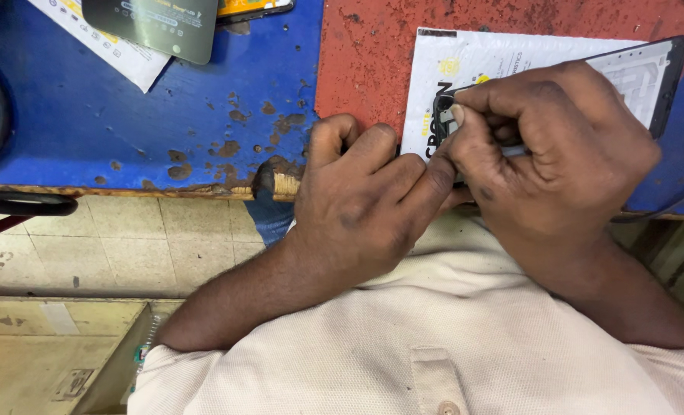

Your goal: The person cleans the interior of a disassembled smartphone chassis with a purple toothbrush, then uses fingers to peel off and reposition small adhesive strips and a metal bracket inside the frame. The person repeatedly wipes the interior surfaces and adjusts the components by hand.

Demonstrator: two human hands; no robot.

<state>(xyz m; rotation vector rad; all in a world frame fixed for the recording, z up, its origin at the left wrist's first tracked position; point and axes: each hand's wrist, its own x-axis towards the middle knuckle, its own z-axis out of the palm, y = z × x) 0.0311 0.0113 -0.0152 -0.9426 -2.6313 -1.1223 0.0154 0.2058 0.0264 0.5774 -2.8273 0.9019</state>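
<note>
Seen from above, the person's right hand [557, 154] was curled into a loose fist, thumb and forefinger pinched together on the near end of a flat black-framed rectangular phone screen panel [649, 77]; whether a small tool sat inside that pinch could not be told, as the fingers hid it. The left hand [365, 200] lay just beside it, touching it, fingers bent and pressed knuckles-down at the table's near edge, its fingertips tucked under and out of sight, so what it held, if anything, could not be told. The panel stretched away from the right hand toward the far right, lying tilted on a white printed paper packet [465, 69] that rested flat directly beyond both hands. Under the packet and the hands was a worn red mat with a rough, flaking surface [372, 54]. To the left of the left hand spread a chipped blue-painted wooden tabletop [88, 115]. Well beyond the left hand, at the far edge, lay a dark rounded-corner rectangular glass sheet [157, 27] on another white printed sheet [119, 54]. Below the hands were the person's forearms and a cream collared shirt [434, 338], with pale floor tiles [127, 246] to the left.
</note>
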